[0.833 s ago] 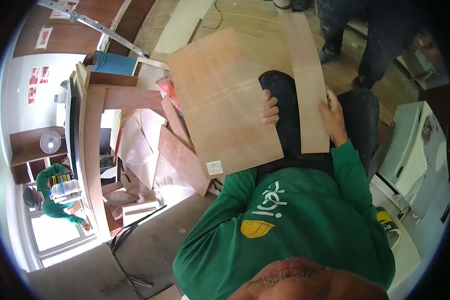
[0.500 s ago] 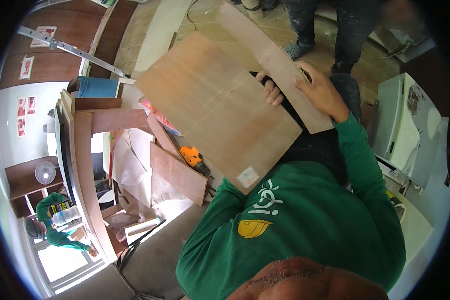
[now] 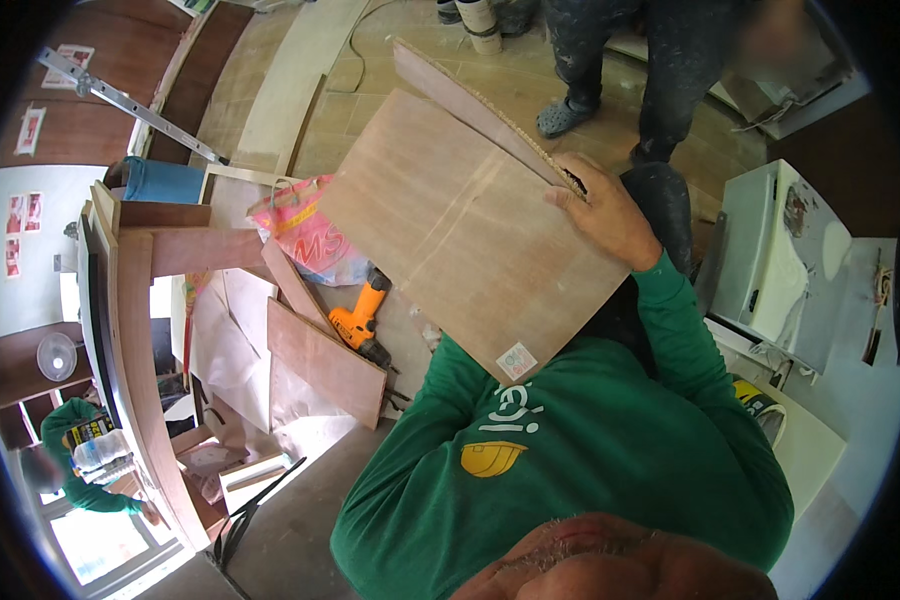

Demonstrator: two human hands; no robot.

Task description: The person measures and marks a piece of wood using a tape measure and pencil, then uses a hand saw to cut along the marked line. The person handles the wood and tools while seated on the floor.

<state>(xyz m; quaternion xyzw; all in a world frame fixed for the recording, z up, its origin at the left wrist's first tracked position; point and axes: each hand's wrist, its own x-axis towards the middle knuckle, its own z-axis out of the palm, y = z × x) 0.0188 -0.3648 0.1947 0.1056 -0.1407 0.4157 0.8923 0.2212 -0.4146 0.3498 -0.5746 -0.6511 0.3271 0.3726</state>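
Panel (image 3: 480, 240): likely light, stiff; hold by edges.
Right hand (image 3: 610, 212) clamps narrow board (image 3: 450, 94) beside panel; left hand hidden, grip unclear.

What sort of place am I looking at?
Probably a room under renovation or fitting-out: an orange drill lies beside a loose wooden board, a wide wooden panel is held over the person's lap, and another person's dark trousers carry pale spatters.

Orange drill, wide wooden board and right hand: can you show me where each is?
Orange drill (image 3: 358, 319), head view: on its orange body.
Wide wooden board (image 3: 475, 238), head view: middle of its flat face.
Right hand (image 3: 608, 210), head view: back of the hand.
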